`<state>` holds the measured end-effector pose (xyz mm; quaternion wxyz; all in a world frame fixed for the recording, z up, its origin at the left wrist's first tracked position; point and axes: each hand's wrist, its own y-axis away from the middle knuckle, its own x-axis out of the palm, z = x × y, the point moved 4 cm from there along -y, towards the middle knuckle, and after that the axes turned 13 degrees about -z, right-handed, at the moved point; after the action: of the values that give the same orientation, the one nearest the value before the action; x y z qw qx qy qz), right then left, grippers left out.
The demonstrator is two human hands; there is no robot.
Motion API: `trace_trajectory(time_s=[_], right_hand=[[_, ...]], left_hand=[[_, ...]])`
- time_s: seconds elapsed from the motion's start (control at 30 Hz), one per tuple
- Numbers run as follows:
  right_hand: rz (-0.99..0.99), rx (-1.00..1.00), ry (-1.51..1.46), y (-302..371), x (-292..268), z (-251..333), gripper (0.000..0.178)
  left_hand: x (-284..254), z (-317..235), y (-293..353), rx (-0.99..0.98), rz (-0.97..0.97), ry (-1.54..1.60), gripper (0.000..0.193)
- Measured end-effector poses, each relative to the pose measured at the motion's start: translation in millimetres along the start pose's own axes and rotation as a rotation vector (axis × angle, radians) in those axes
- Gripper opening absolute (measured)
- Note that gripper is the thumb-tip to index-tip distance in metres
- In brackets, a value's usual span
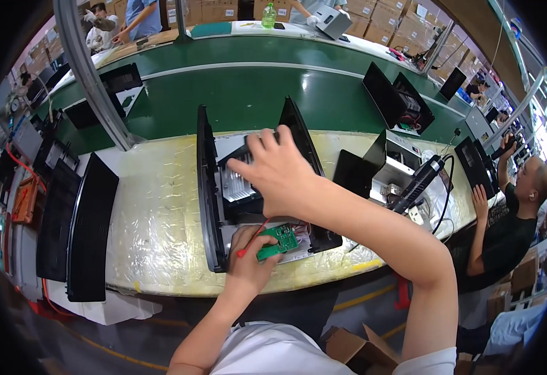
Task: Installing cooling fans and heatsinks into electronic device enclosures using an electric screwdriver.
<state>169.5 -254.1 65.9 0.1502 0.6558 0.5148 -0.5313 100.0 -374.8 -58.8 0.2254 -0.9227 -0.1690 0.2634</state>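
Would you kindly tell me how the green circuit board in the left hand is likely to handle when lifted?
The green circuit board looks thin and flat, so it is probably stiff and light. Small parts on its face suggest it may be fragile.

Open black casing (206,181) beneath the right hand (279,169): one
Bare hands at that casing: two, counting the left hand (247,256)
Green circuit board (281,240): one, at the casing's near end
Tall black panels (91,231): two, left of the casing
Black handheld tool (418,182): one, right of the casing
Green bottle (269,17): one, beyond the casing
Thick metal post (86,69): one, left of the casing
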Motion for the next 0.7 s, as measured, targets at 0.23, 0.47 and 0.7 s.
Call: trace_trajectory(time_s=[0.23,0.47,0.7], right_hand=[[0.108,0.044,-0.1,9,5,-5,0.093],[-1.033,1.052,-0.324,186,-82,-67,0.035],[-1.082,1.356,-0.308,312,-50,-84,0.035]], left_hand=[[-13,-10,-1,-0.188,0.24,0.122,0.028],[-28,-39,4,0.127,0.092,-0.036,0.027],[-50,-46,9,0.059,0.238,-0.151,0.037]])
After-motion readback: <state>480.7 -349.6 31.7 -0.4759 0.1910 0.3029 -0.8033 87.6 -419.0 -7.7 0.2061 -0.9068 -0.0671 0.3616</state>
